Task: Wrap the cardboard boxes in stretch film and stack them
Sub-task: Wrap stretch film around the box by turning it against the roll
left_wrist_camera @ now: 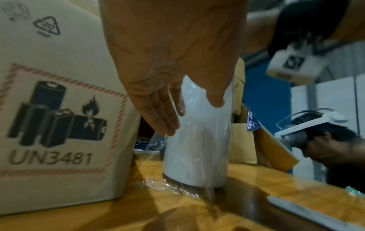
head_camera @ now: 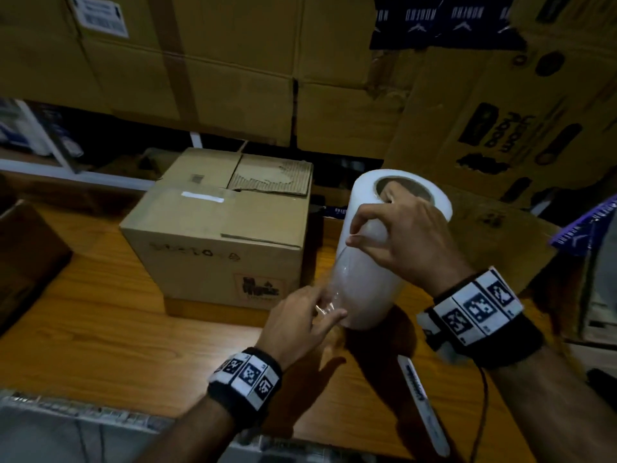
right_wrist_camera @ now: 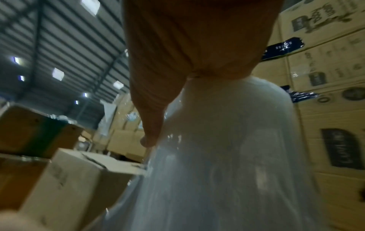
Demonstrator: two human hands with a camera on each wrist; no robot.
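A closed cardboard box (head_camera: 227, 235) with a battery warning label (left_wrist_camera: 59, 118) stands on the wooden table (head_camera: 100, 329). Just right of it a white stretch film roll (head_camera: 377, 262) stands on end, leaning slightly. My right hand (head_camera: 360, 232) grips the upper part of the roll, and its fingertips pinch the film at the roll's left side. My left hand (head_camera: 329, 312) is low at the roll's left, pinching the crinkled loose film edge (head_camera: 334, 295) peeled off the roll. In the left wrist view the fingers (left_wrist_camera: 164, 121) and thumb lie against the roll (left_wrist_camera: 197, 148). The right wrist view is filled by the roll (right_wrist_camera: 227, 156).
Large stacked cartons (head_camera: 233, 61) form a wall behind the table. An open carton (head_camera: 500, 235) lies at the right, and another box edge (head_camera: 26, 255) is at the left. A white marker (head_camera: 424, 406) and a thin cable (head_camera: 484, 396) lie on the table under my right arm.
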